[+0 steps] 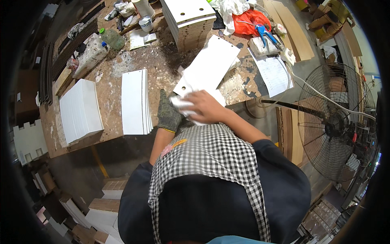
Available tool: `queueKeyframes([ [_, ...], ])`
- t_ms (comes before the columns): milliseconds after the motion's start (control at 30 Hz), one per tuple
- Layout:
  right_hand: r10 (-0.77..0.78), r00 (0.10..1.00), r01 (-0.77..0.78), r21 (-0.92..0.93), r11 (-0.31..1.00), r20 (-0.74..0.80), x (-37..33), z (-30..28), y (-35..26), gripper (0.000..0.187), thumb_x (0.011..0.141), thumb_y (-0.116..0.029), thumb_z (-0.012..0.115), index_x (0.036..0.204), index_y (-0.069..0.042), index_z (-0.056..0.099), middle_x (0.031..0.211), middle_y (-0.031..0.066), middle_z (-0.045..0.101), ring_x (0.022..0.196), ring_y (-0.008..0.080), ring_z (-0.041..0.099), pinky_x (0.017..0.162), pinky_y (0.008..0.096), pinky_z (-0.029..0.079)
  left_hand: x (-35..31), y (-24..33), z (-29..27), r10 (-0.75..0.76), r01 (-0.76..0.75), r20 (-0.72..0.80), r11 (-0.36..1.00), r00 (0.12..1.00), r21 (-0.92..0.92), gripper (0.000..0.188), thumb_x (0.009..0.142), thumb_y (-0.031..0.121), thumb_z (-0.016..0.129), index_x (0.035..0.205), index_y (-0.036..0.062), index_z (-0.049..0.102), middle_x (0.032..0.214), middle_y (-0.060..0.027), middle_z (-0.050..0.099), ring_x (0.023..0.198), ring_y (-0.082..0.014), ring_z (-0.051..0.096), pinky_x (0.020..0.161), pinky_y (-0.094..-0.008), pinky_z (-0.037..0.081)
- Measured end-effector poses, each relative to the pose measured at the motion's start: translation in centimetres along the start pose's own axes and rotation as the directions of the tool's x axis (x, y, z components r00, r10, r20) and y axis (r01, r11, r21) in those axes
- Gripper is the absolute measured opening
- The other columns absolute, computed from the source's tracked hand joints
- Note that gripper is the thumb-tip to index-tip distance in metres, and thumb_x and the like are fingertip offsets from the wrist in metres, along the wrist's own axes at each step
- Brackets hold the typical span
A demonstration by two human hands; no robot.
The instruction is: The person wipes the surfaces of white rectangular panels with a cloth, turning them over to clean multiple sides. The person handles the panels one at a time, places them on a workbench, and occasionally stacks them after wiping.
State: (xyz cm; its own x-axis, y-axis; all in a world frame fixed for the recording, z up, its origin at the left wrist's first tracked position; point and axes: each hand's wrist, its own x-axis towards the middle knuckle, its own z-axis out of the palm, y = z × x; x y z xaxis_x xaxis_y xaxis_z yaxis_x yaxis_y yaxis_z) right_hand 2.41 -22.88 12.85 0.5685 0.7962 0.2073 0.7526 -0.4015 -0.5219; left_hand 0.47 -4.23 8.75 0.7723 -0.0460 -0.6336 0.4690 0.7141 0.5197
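A white rectangular panel with small holes near its ends lies aslant on the workbench in front of me. My right hand, bare and slightly blurred, is closed on a crumpled white cloth by the panel's near end. Just left of it is my left hand in a dark grey-green knit glove, at the bench's near edge. Its fingers are partly covered by the cloth, so I cannot tell what they grip. A short row of white panels stands left of the glove.
A larger row of white panels stands farther left. Behind rises a tall stack of drilled panels. Blue-handled pliers, a red plastic bag, a paper sheet and a green-capped bottle lie about. A large fan stands right.
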Motion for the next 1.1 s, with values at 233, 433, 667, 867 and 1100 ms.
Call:
queueKeyframes([
  [233,0.829,0.560,-0.256,0.954,0.157,0.013,-7.9,-8.9,2.4,0.040,0.092,-0.015,0.062,0.126,0.007,0.061,0.101,0.0126,0.072,0.088,0.0180,0.070,0.072,0.0310,0.059,3.5,0.4,1.0,0.018,-0.070,0.106,0.860,0.994,0.506,0.053,0.090,0.039,0.074,0.120,-0.0040,0.064,0.109,-0.0164,0.070,0.097,-0.0250,0.068,0.082,-0.0404,0.058],
  [433,0.458,0.634,-0.271,0.376,0.886,-0.623,-2.3,-11.5,-1.6,0.037,0.086,-0.018,0.067,0.121,-0.011,0.072,0.119,0.0152,0.065,0.107,0.0261,0.064,0.093,0.0387,0.050,-6.4,3.5,7.7,0.491,-0.453,0.308,0.209,0.815,0.866,0.038,0.094,0.036,0.069,0.099,-0.0021,0.072,0.090,-0.0138,0.074,0.080,-0.0181,0.070,0.070,-0.0336,0.055],
  [667,0.268,0.607,-0.357,0.044,0.933,-0.749,1.6,-6.0,7.9,0.037,0.086,-0.047,0.067,0.115,-0.025,0.072,0.136,0.0076,0.059,0.130,0.0312,0.048,0.110,0.0605,0.024,-7.3,2.8,5.2,0.507,-0.549,0.561,-0.193,0.654,0.813,0.035,0.094,0.032,0.069,0.100,-0.0017,0.073,0.088,-0.0151,0.074,0.076,-0.0193,0.071,0.064,-0.0348,0.055],
  [867,0.771,0.220,-0.690,0.464,0.556,-0.598,-9.1,-13.7,25.7,0.046,0.100,-0.041,0.057,0.087,0.001,0.070,0.071,0.0091,0.063,0.069,0.0210,0.058,0.068,0.0369,0.046,-5.0,3.4,4.1,0.487,-0.621,0.596,-0.130,0.639,0.773,0.031,0.093,0.029,0.070,0.100,-0.0013,0.073,0.086,-0.0162,0.074,0.072,-0.0202,0.071,0.059,-0.0358,0.055],
  [1100,0.930,-0.059,-0.137,0.926,0.353,-0.363,-14.4,-4.7,13.2,0.041,0.104,-0.030,0.051,0.076,-0.002,0.063,0.074,-0.0002,0.059,0.071,0.0111,0.047,0.066,0.0309,0.041,-4.2,8.2,0.5,0.605,-0.606,0.131,0.707,0.785,0.365,0.031,0.096,0.023,0.058,0.102,-0.0050,0.070,0.096,-0.0108,0.074,0.089,-0.0211,0.071,0.087,-0.0362,0.058],
])
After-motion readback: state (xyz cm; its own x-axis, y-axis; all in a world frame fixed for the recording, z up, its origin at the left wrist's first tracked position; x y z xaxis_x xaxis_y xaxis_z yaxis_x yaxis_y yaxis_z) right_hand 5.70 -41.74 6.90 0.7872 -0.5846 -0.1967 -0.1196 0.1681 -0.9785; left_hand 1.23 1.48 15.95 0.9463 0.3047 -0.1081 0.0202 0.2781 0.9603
